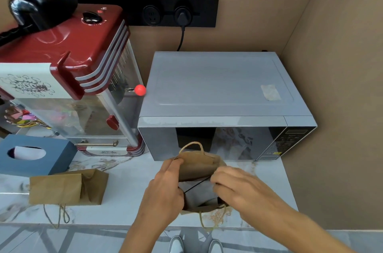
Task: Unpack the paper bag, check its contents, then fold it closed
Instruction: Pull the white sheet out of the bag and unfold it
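Note:
A brown paper bag (196,166) with twine handles stands upright on the marble counter (128,186), just in front of the microwave. Its mouth is held wide apart. My left hand (165,188) grips the bag's left rim. My right hand (234,184) grips the right rim, fingers curled over the edge. Inside the bag lies a flat grey item (199,193) with a dark line across it; what it is cannot be told. One handle (191,146) stands up at the far side, the other (209,221) hangs over the counter's front edge.
A second brown paper bag (66,187) lies folded flat on the counter to the left. Behind it are a blue tissue box (35,154) and a red popcorn machine (68,78). A silver microwave (219,103) fills the back right, walls close behind and to the right.

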{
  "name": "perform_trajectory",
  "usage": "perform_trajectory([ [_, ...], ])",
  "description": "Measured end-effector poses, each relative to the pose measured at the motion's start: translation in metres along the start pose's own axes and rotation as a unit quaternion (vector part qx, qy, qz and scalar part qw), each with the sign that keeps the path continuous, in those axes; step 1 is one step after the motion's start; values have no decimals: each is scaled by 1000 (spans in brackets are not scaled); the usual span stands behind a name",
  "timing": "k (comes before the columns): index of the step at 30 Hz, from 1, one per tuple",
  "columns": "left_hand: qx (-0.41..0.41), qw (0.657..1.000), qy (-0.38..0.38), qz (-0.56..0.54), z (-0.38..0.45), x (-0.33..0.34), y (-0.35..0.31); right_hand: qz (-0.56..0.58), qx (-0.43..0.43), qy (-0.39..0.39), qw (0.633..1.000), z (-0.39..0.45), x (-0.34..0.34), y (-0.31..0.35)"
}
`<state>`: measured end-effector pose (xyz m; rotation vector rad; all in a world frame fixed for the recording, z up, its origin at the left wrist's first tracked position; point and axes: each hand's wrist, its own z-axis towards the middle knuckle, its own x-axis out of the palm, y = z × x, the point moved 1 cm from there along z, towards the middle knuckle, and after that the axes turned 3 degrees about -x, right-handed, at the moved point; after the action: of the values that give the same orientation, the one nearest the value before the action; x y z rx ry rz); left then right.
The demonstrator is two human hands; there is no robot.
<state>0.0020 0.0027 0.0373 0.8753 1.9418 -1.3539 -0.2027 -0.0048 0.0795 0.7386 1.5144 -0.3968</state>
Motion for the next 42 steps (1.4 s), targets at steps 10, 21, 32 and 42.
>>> perform_trajectory([
  [10,49,998,27,-3,-9,18,-22,-127,38,391,911,82,52,1],
  [21,39,998,39,-33,-2,17,-23,-239,-48,379,893,102,109,-11],
  [32,53,991,-8,-125,17,-1,-10,-119,104,102,982,53,-17,-9],
  [42,72,927,-14,-369,2,-39,-26,340,178,-274,882,19,-48,-24],
])
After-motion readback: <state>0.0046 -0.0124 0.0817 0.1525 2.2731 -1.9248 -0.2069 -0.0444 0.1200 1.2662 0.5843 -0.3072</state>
